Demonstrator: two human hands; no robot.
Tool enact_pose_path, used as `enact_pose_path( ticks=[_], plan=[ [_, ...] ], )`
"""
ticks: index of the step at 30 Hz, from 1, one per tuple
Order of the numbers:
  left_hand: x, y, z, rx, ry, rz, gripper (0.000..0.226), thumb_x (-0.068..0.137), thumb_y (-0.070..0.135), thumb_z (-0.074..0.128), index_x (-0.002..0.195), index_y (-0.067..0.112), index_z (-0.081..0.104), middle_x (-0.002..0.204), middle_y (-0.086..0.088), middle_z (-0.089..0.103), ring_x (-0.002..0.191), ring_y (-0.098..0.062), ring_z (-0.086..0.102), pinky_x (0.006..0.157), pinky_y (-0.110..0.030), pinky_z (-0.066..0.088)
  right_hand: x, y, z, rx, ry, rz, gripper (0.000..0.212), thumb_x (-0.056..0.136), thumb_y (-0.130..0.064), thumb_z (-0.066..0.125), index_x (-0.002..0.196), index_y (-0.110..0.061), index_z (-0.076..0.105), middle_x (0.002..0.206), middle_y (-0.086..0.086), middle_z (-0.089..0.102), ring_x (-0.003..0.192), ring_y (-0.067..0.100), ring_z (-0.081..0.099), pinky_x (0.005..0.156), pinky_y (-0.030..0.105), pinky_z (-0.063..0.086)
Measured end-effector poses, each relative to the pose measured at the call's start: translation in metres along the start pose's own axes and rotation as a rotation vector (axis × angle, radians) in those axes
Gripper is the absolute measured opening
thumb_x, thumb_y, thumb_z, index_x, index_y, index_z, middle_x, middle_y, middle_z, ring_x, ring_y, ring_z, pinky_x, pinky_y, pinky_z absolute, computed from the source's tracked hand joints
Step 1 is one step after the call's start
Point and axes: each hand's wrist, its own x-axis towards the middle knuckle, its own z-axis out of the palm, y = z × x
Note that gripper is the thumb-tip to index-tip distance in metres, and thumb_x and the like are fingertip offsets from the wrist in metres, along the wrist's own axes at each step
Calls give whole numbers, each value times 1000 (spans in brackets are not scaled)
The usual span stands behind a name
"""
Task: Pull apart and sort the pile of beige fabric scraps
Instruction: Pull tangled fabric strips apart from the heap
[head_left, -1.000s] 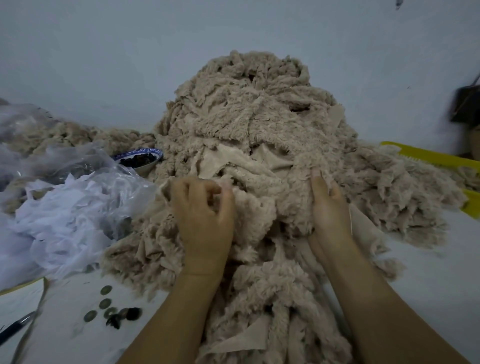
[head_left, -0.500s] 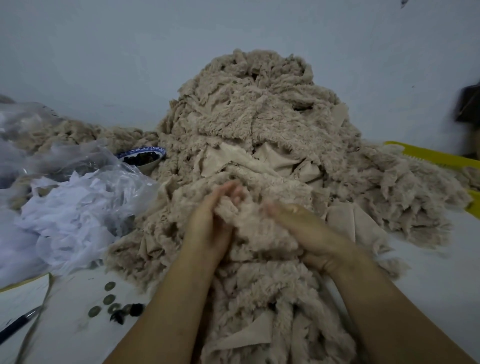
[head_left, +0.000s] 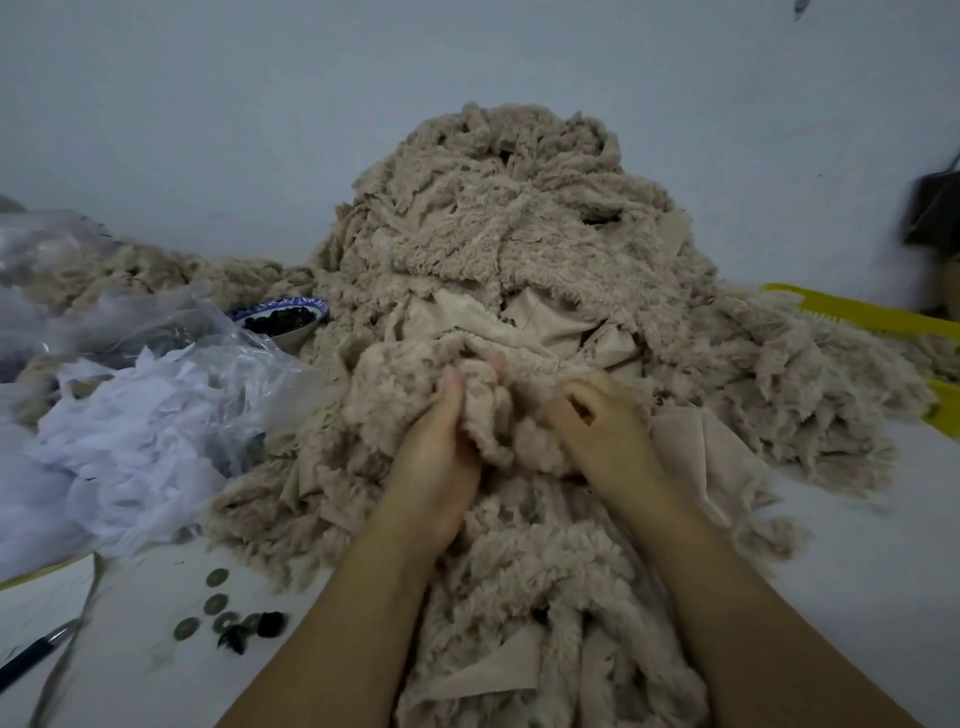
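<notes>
Both hands are buried in the near slope of the tall pile of beige fleecy fabric scraps (head_left: 519, 249), which sits mid-surface against the pale wall. The left hand (head_left: 431, 457) is clenched round a fluffy beige clump (head_left: 488, 415), thumb upward. The right hand (head_left: 608, 436) hooks curled fingers into the same clump just beside it — so each is grasping cloth, neither free.

The scraps look matted together, so a hard tug apart would likely drag neighbouring pieces along. Because the hands pull from low on the slope, the upper mass could slump forward onto them.

To the left, just beside the pile's edge, stands a blue-and-white patterned bowl (head_left: 283, 319) of dark pieces — a sliding scrap could tip or bury it. Nearer, small round dark discs (head_left: 215, 603) lie loose on the white surface (head_left: 857, 571) near the pile's hem and could be swept off or lost under fluff. Lint may also drift into the crinkled clear plastic bag of white material (head_left: 156, 415) and muddle the sorting.
</notes>
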Motion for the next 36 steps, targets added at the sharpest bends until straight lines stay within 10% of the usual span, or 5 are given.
enact_pose_path(
  ticks=[5,11,17,26,36],
  plan=[
    [-7,-12,13,186,19,-27,37,93,56,49,112,36,74,118,19,71,116,4,62,86,-15,52,-10,-16,18,120,-231,-42,39,89,-67,42,67,-35,47,61,-25,50,58,-4,47,56,13,36],
    [7,0,2,-185,228,-77,34,102,33,51,131,19,64,109,-7,75,98,-20,73,77,-33,58,-15,-20,25,282,-249,-92,46,98,-28,57,58,-25,35,52,-16,32,49,3,30,46,19,28],
    [16,16,-22,-531,524,-53,29,104,20,51,123,2,62,118,-11,68,108,-22,66,79,-33,57,-8,-12,1,531,135,113,38,92,-15,59,61,-8,38,63,8,36,61,19,33,59,33,30],
    [7,7,-8,-483,344,-95,16,100,11,53,96,3,67,79,-10,76,68,-17,76,53,-27,59,-1,-1,6,139,-3,80,36,97,-18,46,66,-26,31,59,-12,32,52,5,28,47,22,25],
    [-4,-7,10,7,21,-98,40,101,29,52,125,-1,64,124,-18,69,117,-28,66,98,-39,54,-3,-4,16,89,-69,54,35,93,-64,44,91,-30,51,84,-11,58,68,-5,52,60,10,38]
  ],
)
